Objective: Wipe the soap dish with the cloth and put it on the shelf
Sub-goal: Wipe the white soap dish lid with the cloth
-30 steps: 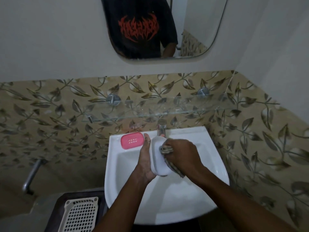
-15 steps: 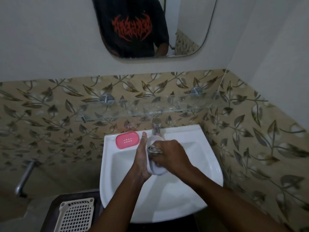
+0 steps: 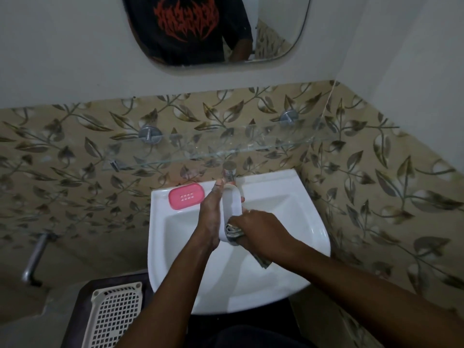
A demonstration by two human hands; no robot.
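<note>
Over the white sink (image 3: pixel 288 197) my left hand (image 3: pixel 212 217) holds a white oval soap dish (image 3: pixel 232 204) on edge, its open side facing right. My right hand (image 3: pixel 261 232) presses a bunched grey cloth (image 3: pixel 233 233) against the near end of the dish; a tail of the cloth hangs below my wrist. A pink perforated soap dish insert (image 3: pixel 186 195) lies on the sink's back left corner. The glass shelf (image 3: pixel 251 144) runs along the tiled wall just above the tap.
A chrome tap (image 3: pixel 229 173) stands behind the dish at the sink's back rim. A cream plastic basket (image 3: pixel 114 317) sits on a dark surface at lower left. A metal pipe (image 3: pixel 35 259) juts from the left wall. A mirror (image 3: pixel 213 28) hangs above.
My right hand with the cloth has slid from the dish's far end down to its near end. The left hand keeps the dish upright in the same spot.
</note>
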